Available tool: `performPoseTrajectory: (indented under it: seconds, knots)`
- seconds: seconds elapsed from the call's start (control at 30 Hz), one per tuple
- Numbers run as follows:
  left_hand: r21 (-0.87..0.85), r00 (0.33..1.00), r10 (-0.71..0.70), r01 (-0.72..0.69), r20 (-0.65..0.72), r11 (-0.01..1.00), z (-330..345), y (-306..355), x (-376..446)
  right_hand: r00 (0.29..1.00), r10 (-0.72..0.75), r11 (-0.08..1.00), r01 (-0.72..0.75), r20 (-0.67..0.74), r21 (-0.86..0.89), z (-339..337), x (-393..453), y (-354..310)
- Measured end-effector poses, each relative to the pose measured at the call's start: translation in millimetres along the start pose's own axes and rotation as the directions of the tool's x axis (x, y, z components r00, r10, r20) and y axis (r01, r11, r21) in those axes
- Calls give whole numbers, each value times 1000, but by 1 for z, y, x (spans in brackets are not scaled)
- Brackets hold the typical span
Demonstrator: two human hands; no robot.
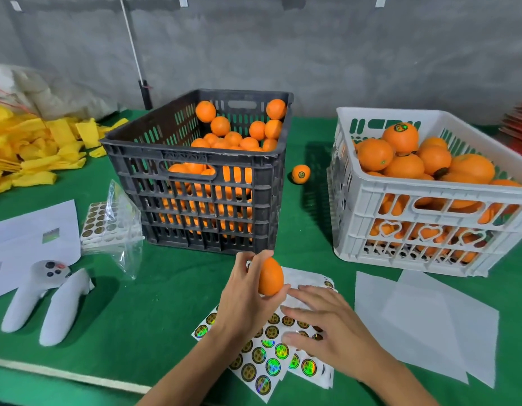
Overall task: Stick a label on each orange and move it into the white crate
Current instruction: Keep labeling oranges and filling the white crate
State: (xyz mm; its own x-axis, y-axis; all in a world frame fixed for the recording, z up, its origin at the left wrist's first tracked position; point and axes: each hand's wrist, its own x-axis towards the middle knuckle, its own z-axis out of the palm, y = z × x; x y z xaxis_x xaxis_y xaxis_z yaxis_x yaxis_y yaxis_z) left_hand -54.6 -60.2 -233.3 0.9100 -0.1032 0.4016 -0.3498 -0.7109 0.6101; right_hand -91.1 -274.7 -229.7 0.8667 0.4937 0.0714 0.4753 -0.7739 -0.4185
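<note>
Near the front of the green table (166, 303) — left hand (245, 297) grips one orange (270, 276) above the label sheet (265, 364); right hand (327, 326), fingers spread flat, rests on that sheet. White crate (429, 200) — right, heaped with oranges.

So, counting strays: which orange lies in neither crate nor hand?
The labelled orange on the green cloth, between the black crate and white crate.

R fingertips (292, 336) blurred, white crate (429, 200) cropped
</note>
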Motion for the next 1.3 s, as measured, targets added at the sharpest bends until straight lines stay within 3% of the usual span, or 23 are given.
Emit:
performPoseTrajectory:
  seconds: [0.17,0.33,0.53,0.8,0.97,1.13,1.3]
  knots:
    - [25,999,33,-34,26,999,3,2,-4,994,18,992,-4,-110,123,5,2,-1]
    - [67,999,42,-44,28,997,4,0,-3,991,80,941,-40,-104,337,4,2,-2]
    - [75,998,33,-37,51,997,3,-4,-3,993,39,943,2,-115,332,-1,-1,3]
    - [122,999,-36,36,-5,992,1,-9,1,1000,-26,932,21,9,363,-1,-6,8]
    - [4,999,-8,9,-53,1000,-5,-9,2,999,-31,918,43,-37,395,-2,0,9]
    - [-49,997,80,-79,17,996,1,-10,-3,975,-121,959,163,-186,230,-1,2,8]
    - [-42,997,68,-66,41,997,2,-15,-3,868,-364,928,368,-337,-54,3,4,9]
